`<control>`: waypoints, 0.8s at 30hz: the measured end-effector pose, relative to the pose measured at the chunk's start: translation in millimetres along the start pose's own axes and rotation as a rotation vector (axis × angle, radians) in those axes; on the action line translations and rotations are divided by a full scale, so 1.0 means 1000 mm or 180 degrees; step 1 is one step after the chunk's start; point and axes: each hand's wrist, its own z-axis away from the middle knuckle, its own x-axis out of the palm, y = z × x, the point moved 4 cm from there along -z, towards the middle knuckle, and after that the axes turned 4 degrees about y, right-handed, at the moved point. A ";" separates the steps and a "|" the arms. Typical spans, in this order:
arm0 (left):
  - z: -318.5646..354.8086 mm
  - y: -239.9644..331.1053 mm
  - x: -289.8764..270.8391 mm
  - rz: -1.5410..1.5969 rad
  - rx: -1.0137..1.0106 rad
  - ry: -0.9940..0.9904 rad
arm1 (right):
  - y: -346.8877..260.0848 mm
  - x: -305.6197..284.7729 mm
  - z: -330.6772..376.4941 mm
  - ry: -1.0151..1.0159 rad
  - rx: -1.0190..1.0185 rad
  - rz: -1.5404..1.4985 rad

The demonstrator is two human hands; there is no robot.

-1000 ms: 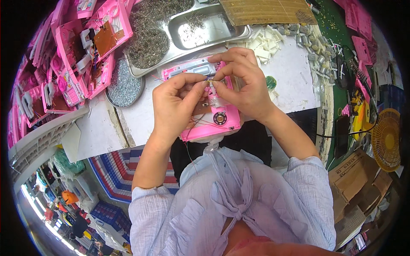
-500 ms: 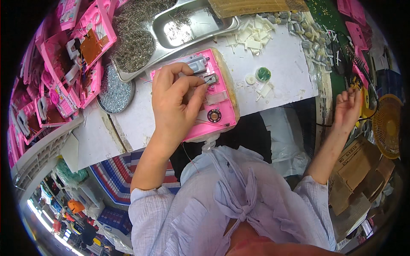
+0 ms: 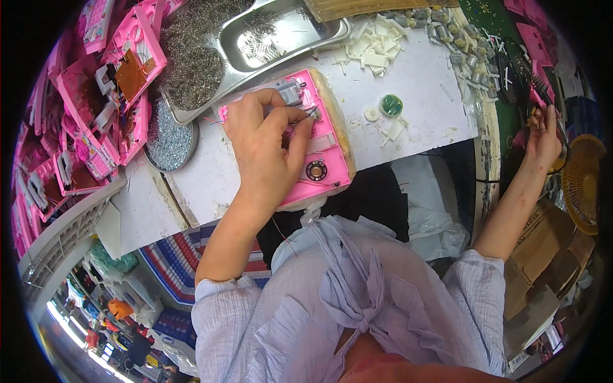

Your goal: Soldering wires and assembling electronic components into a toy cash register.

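Now right hand [image 3: 543, 137] has left the pink shell [image 3: 319, 137], reaching right, grip unclear; left hand [image 3: 265, 137] alone pinches a wire there.

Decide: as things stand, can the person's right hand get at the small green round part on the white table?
Probably not at once: the right hand is stretched far right, well apart from the green round part, though nothing blocks it.

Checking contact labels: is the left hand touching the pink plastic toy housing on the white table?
Touching. The head view shows the left hand resting on the pink plastic toy housing, fingers curled onto its upper part with no gap visible.
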 end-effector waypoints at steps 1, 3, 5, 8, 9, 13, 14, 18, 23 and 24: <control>0.000 -0.001 0.002 0.0032 0.0008 0.0016 | -0.003 -0.002 -0.001 0.0173 -0.0123 0.0087; -0.001 -0.001 0.002 0.0046 -0.0009 0.0060 | -0.014 -0.034 -0.003 0.0647 -0.0515 -0.0385; -0.003 0.000 0.002 0.0030 -0.0037 0.0086 | -0.025 -0.096 -0.009 0.0333 -0.0625 -0.1006; -0.005 0.002 0.000 -0.0037 -0.0033 0.0094 | -0.043 -0.092 0.052 -0.0434 -0.0032 -0.1987; -0.004 0.000 0.001 -0.0030 -0.0030 0.0089 | -0.041 -0.072 0.077 -0.0669 0.0246 -0.1804; -0.005 0.002 0.003 -0.0118 0.0039 0.0057 | -0.017 0.052 0.208 -0.1633 -0.0002 -0.0452; -0.004 0.001 0.003 -0.0147 0.0030 0.0061 | -0.013 0.072 0.227 -0.1857 -0.0445 0.0373; -0.005 0.000 0.005 -0.0148 0.0080 0.0070 | -0.018 0.144 0.271 -0.3045 -0.0870 -0.0129; -0.005 0.000 0.004 -0.0139 0.0063 0.0111 | -0.019 0.164 0.279 -0.3292 -0.1235 0.0076; -0.004 -0.001 0.004 -0.0151 0.0065 0.0099 | -0.019 0.166 0.280 -0.3297 -0.1234 0.0068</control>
